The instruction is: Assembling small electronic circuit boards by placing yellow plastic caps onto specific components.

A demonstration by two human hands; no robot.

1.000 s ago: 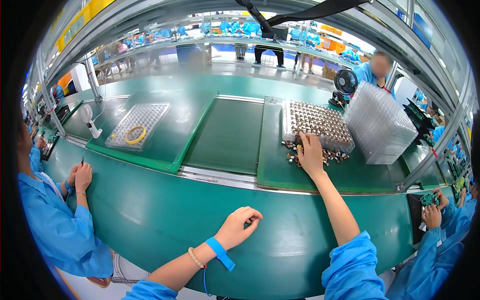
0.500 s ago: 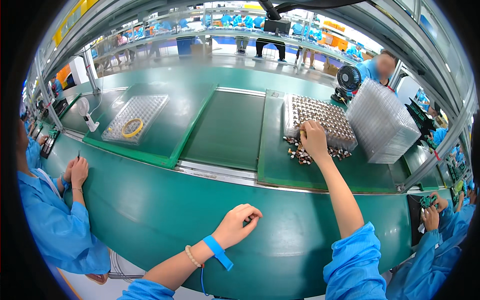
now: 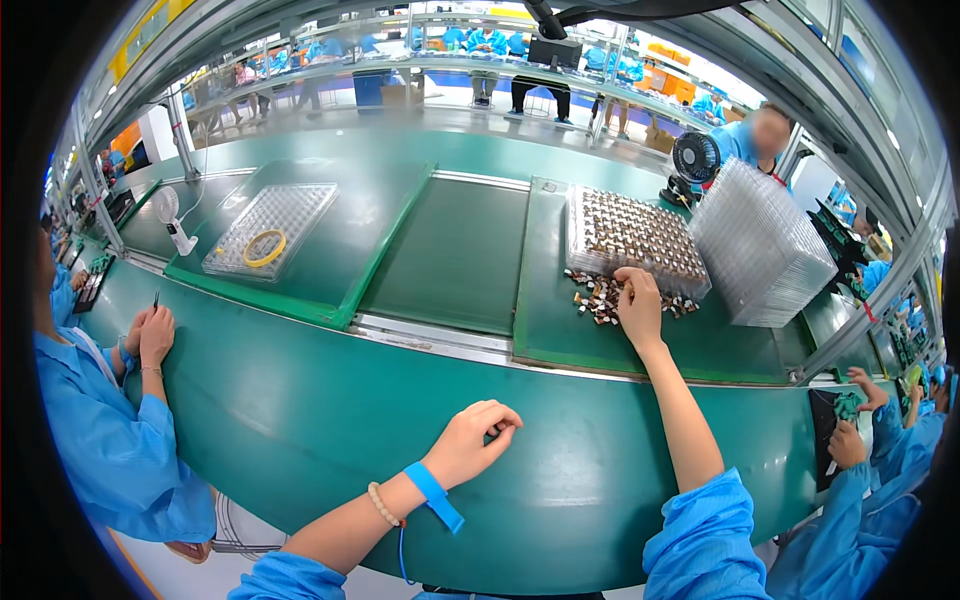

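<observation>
My right hand [image 3: 640, 308] reaches down to a loose pile of small brown, white and black parts [image 3: 598, 298], fingers drawn together. Whatever lies between its fingertips is too small to make out. Right behind it stands a stack of clear plastic trays [image 3: 592, 262], its top tray filled with rows of similar small parts [image 3: 640, 232]. My left hand [image 3: 472, 442] hovers or rests over the green worktop, fingers curled in toward the thumb. Its palm is hidden, so any content cannot be seen. A blue strap [image 3: 434, 496] and a bead bracelet [image 3: 383, 505] circle that wrist.
A tall stack of clear trays [image 3: 765, 245] stands right of the filled one, near a black fan [image 3: 697, 157]. On the left board lie a clear tray [image 3: 290, 215] and a yellow ring of tape [image 3: 264, 248], beside a white fan [image 3: 172, 220]. Co-workers sit at both sides.
My right hand has come from the near edge of the filled tray down toward me, onto the loose parts. My left hand has stayed nearly in place.
</observation>
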